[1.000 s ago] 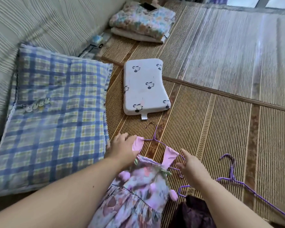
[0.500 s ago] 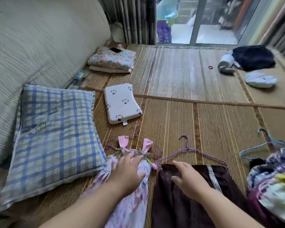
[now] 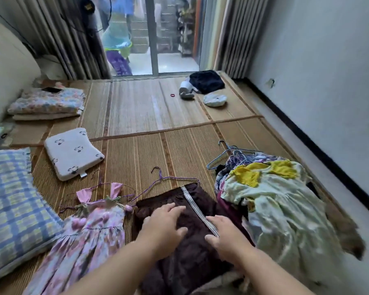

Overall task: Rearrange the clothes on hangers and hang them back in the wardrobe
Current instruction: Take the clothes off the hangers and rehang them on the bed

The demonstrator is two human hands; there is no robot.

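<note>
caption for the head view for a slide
Left hand and right hand rest on a brown garment by a purple hanger, between a pink dress and a clothes pile.

Only your arms and hands show in the head view, and both arms are bare. Your left forearm (image 3: 115, 265) and your right forearm (image 3: 271, 273) are uncovered skin from the bottom edge of the frame up to the wrists. Your left hand (image 3: 162, 226) and right hand (image 3: 224, 235) are bare as well. Your fingers (image 3: 173, 209) are short and rounded at the tips. The nail on your right thumb (image 3: 210, 238) looks plain and cut short. The picture is soft, so finer marks on the skin cannot be told.
</note>
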